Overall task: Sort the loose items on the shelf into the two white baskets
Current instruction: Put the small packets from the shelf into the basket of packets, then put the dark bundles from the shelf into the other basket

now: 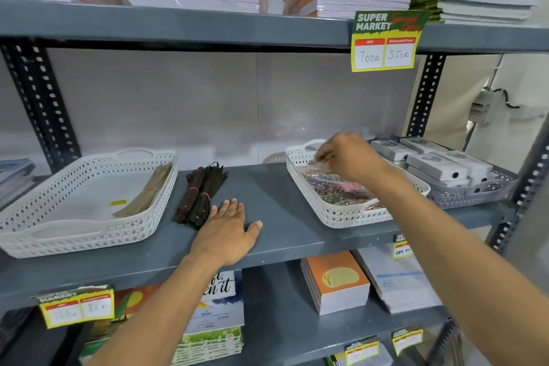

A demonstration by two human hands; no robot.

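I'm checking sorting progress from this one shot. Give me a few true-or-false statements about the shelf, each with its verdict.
1. The dark bundles lie on the shelf between the two white baskets. True.
2. The left basket is empty. False: it holds a tan bundle.
3. The left hand rests flat beside the dark bundles. True.
4. The right hand is over the grey basket. False: it is over the right white basket, which holds colourful packets.

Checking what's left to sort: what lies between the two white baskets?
Head view: dark banded bundles beside the left basket, the left hand flat on the shelf, then bare shelf to the right basket.
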